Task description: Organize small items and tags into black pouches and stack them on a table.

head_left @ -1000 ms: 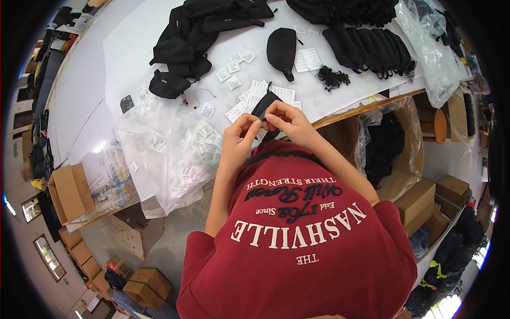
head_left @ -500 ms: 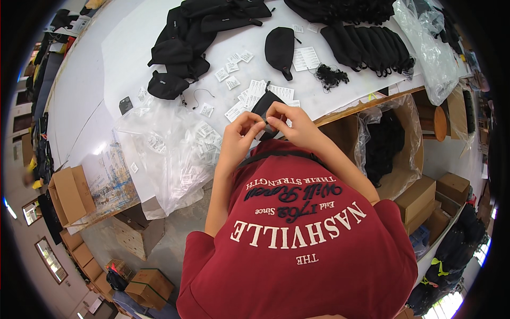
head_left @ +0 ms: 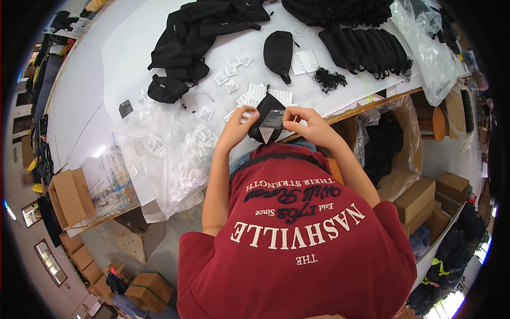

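A black fabric pouch lies at the table's near edge, right in front of me. On top of it rests a dark card tag, with a small white label below. To the left of the pouch, my left hand is closed in a pinch; a small whitish blur shows at its fingertips. My right hand also pinches, its fingertips at the card's right edge; what they grip is too small to make out. Printed white label sheets lie just beyond the pouch.
Another black pouch, a tangle of black cords and a row of black pouches lie farther off. More black pouches are piled left. A clear plastic bag with labels hangs over the left edge; an open carton stands right.
My hands were together over the pouch and have moved apart, left hand leftward and right hand rightward. The dark card and the white label between them now show more fully.
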Demonstrator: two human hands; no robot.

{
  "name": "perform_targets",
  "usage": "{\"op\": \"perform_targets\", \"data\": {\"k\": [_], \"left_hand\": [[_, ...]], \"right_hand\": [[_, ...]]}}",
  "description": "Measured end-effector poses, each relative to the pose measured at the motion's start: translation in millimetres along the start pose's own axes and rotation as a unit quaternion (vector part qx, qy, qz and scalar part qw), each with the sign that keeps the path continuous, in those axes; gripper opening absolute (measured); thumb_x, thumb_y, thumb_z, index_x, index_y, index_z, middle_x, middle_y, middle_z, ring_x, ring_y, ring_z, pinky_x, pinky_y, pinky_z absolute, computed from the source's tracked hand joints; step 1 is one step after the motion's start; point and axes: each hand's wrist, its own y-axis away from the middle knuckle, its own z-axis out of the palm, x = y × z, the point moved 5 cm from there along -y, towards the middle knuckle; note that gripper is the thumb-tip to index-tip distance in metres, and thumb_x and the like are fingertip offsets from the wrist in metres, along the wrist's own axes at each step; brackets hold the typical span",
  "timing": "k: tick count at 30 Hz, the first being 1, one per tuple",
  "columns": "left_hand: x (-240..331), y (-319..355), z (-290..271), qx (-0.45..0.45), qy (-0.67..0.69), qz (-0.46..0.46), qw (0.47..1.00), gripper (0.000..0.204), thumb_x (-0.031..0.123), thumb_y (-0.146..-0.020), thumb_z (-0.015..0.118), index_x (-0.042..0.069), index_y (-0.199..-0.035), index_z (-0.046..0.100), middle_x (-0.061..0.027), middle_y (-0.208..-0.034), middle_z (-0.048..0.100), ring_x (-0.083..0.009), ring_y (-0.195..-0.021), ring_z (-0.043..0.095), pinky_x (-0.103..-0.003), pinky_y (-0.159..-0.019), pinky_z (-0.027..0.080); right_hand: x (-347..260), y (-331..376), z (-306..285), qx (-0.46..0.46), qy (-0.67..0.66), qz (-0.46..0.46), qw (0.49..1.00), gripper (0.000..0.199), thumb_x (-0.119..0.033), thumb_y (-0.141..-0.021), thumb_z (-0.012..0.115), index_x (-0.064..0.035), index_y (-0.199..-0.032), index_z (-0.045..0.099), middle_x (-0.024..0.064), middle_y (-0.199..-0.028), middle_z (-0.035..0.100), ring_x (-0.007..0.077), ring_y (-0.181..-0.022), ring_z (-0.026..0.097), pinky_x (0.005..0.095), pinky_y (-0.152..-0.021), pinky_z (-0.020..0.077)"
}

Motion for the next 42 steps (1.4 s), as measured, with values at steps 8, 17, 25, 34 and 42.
{"op": "perform_targets", "data": {"k": [8,17,25,34,42], "left_hand": [[6.6,-6.6,29.8,-0.025,0.054,0.021,0.998,0.028,0.022,-0.087,0.058,-0.001,-0.103,0.059,-0.0005,-0.078,0.056,-0.0074,-0.069,0.051,-0.022,-0.063,0.042],[110.8,30.4,14.6,0.018,-0.135,0.249,0.959,0.034,0.012,-0.079,0.058,0.008,-0.113,0.058,-0.0088,-0.095,0.049,-0.0241,-0.090,0.045,-0.034,-0.087,0.030],[118.4,42.9,-3.3,0.105,-0.380,0.348,0.850,0.026,0.012,-0.064,0.071,0.019,-0.088,0.065,0.0014,-0.105,0.052,-0.0209,-0.102,0.044,-0.035,-0.084,0.029],[117.5,65.3,3.4,0.057,-0.330,0.412,0.847,0.024,0.004,-0.058,0.066,0.009,-0.082,0.062,0.0007,-0.086,0.062,-0.0187,-0.083,0.056,-0.033,-0.077,0.038],[109.5,66.8,7.3,0.007,-0.249,0.368,0.896,0.026,0.005,-0.058,0.068,0.006,-0.083,0.060,-0.0050,-0.081,0.060,-0.0229,-0.073,0.056,-0.034,-0.066,0.044]], "right_hand": [[41.8,-13.1,-11.2,0.208,0.159,0.061,0.963,0.035,-0.036,-0.085,0.059,-0.0006,-0.083,0.055,0.0110,-0.078,0.057,0.0208,-0.076,0.055,0.0302,-0.069,0.0443],[-33.7,-3.4,-19.8,0.171,0.220,0.026,0.960,0.012,-0.013,-0.081,0.053,-0.0014,-0.080,0.053,0.0138,-0.077,0.058,0.0319,-0.066,0.056,0.0371,-0.057,0.0442],[-71.0,6.9,-8.3,0.101,0.342,-0.101,0.929,0.009,-0.011,-0.080,0.055,-0.0019,-0.082,0.055,0.0119,-0.070,0.054,0.0275,-0.065,0.056,0.0358,-0.060,0.0448],[-62.9,13.2,-1.2,0.045,0.242,-0.071,0.967,0.011,-0.011,-0.079,0.056,-0.0004,-0.082,0.058,0.0120,-0.073,0.057,0.0270,-0.065,0.056,0.0341,-0.060,0.0446],[-58.6,14.8,-1.0,-0.017,0.129,-0.021,0.991,0.013,-0.012,-0.080,0.056,0.0010,-0.082,0.057,0.0094,-0.066,0.056,0.0160,-0.058,0.049,0.0278,-0.055,0.0411]]}}
